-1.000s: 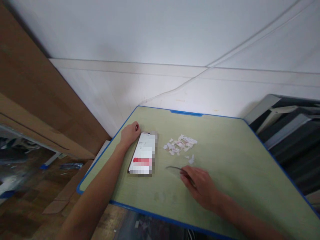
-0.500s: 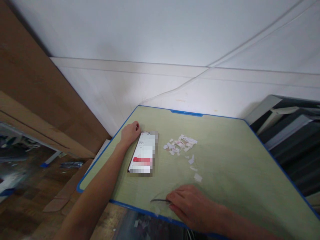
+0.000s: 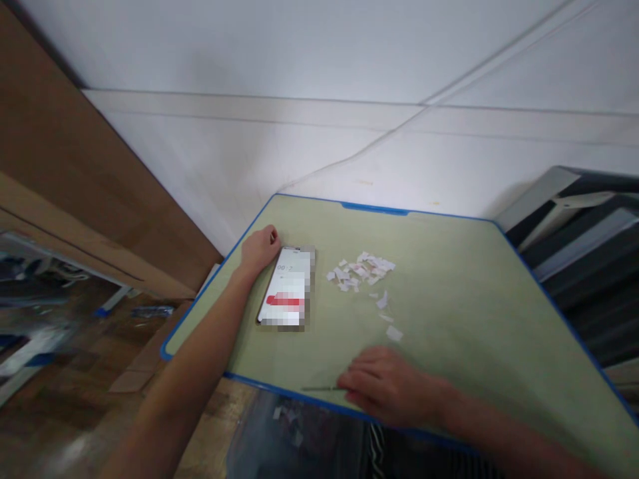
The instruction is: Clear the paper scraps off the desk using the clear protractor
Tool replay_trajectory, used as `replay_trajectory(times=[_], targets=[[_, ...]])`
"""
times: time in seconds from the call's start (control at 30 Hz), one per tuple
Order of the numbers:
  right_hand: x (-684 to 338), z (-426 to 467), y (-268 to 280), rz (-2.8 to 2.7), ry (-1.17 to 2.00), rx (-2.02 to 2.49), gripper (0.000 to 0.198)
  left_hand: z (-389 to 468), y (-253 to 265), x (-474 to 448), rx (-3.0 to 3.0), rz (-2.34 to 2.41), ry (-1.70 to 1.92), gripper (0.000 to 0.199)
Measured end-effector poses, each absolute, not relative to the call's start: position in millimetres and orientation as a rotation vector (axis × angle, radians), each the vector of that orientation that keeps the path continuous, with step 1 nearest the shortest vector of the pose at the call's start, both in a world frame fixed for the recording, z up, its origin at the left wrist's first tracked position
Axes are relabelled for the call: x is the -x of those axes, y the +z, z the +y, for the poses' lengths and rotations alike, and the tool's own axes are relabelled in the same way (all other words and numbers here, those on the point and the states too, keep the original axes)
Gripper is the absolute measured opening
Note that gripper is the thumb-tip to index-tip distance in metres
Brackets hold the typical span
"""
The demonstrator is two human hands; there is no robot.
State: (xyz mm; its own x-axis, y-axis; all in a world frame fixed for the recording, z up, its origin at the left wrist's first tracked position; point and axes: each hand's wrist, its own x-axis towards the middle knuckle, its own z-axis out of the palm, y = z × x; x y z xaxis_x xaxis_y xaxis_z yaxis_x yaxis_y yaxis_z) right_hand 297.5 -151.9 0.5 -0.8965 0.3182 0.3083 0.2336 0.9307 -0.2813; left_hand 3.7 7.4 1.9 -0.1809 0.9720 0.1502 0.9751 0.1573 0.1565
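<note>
My left hand [image 3: 260,248] rests curled on the table's left side, by the top of a phone [image 3: 287,286]. Whatever its fingers may hold is hidden. The phone lies face up, its screen partly pixelated, with a red bar across it. Near the front edge, my right hand [image 3: 377,386] is closed on thin, dark tweezers [image 3: 319,388], which point left, low over the tabletop. Beyond that hand lies a loose pile of torn paper scraps [image 3: 367,268]. A few separate pieces, among them a white scrap [image 3: 394,333], trail from the pile toward the right hand.
The pale green table [image 3: 459,286] has a blue rim and stands against a white wall [image 3: 319,146]. Below its front edge is a clear plastic container or bag [image 3: 264,432] with scraps inside. Dark grey framed items [image 3: 589,246] lean at the right; brown boards [image 3: 74,166] stand left.
The view has tipped down slightly, so the table sits higher and more of the container shows. My right hand has shifted slightly, still holding the tweezers. The left hand stays beside the phone.
</note>
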Motion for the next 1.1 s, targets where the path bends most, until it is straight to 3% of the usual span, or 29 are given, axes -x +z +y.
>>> replay_trajectory(times=[0.17,0.37,0.7,1.1], targets=[[-308.4,-133.5,1.8,-2.582,0.142,0.498,0.042,9.3,0.5,-4.8,1.998,-2.374,-0.362,0.026],[-331.9,-101.1,6.3,-2.482,-0.071,0.558,0.029,9.3,0.3,-5.5,2.002,-2.373,-0.392,0.026],[-363.4,-77.0,10.5,-2.31,-0.015,0.716,0.017,9.0,-0.2,-5.9,2.021,-2.364,-0.451,0.028],[-362.2,-75.9,4.7,-2.373,-0.002,0.733,0.019,10.9,-2.3,-5.1,2.021,-2.374,-0.482,0.027]])
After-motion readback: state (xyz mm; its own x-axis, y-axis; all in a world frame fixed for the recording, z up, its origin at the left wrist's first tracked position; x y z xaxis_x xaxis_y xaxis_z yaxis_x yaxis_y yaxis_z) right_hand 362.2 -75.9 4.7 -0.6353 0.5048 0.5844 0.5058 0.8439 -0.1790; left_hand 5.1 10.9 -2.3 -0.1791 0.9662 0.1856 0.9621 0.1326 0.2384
